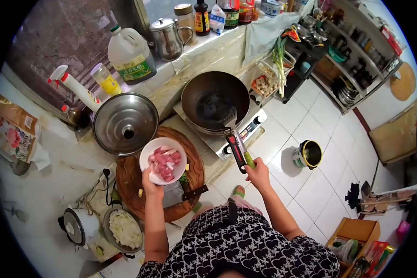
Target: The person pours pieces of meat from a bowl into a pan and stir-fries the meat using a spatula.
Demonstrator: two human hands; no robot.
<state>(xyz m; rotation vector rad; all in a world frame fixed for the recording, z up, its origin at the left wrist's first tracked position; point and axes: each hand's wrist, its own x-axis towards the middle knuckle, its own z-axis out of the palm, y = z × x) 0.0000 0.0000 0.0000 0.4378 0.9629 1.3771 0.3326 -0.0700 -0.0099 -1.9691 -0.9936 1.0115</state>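
My left hand (152,185) is closed on the rim of a white bowl (144,150) and holds it over the round wooden cutting board (128,178). Pieces of raw pink meat (166,162) fill the bowl. My right hand (258,174) grips the green handle of a metal slotted spatula (231,119), whose head reaches over the near edge of a dark wok (206,88). The wok's black and red handle (236,153) runs beside the spatula. A cleaver (175,193) lies on the board below the bowl, partly hidden.
The wok sits on an induction cooker (252,132). Left of it are a steel lid (111,109), a large vinegar jug (127,55) and a steel kettle (167,41). A pan of pale sliced vegetable (125,229) stands lower left. A bucket (297,155) stands on the tiles.
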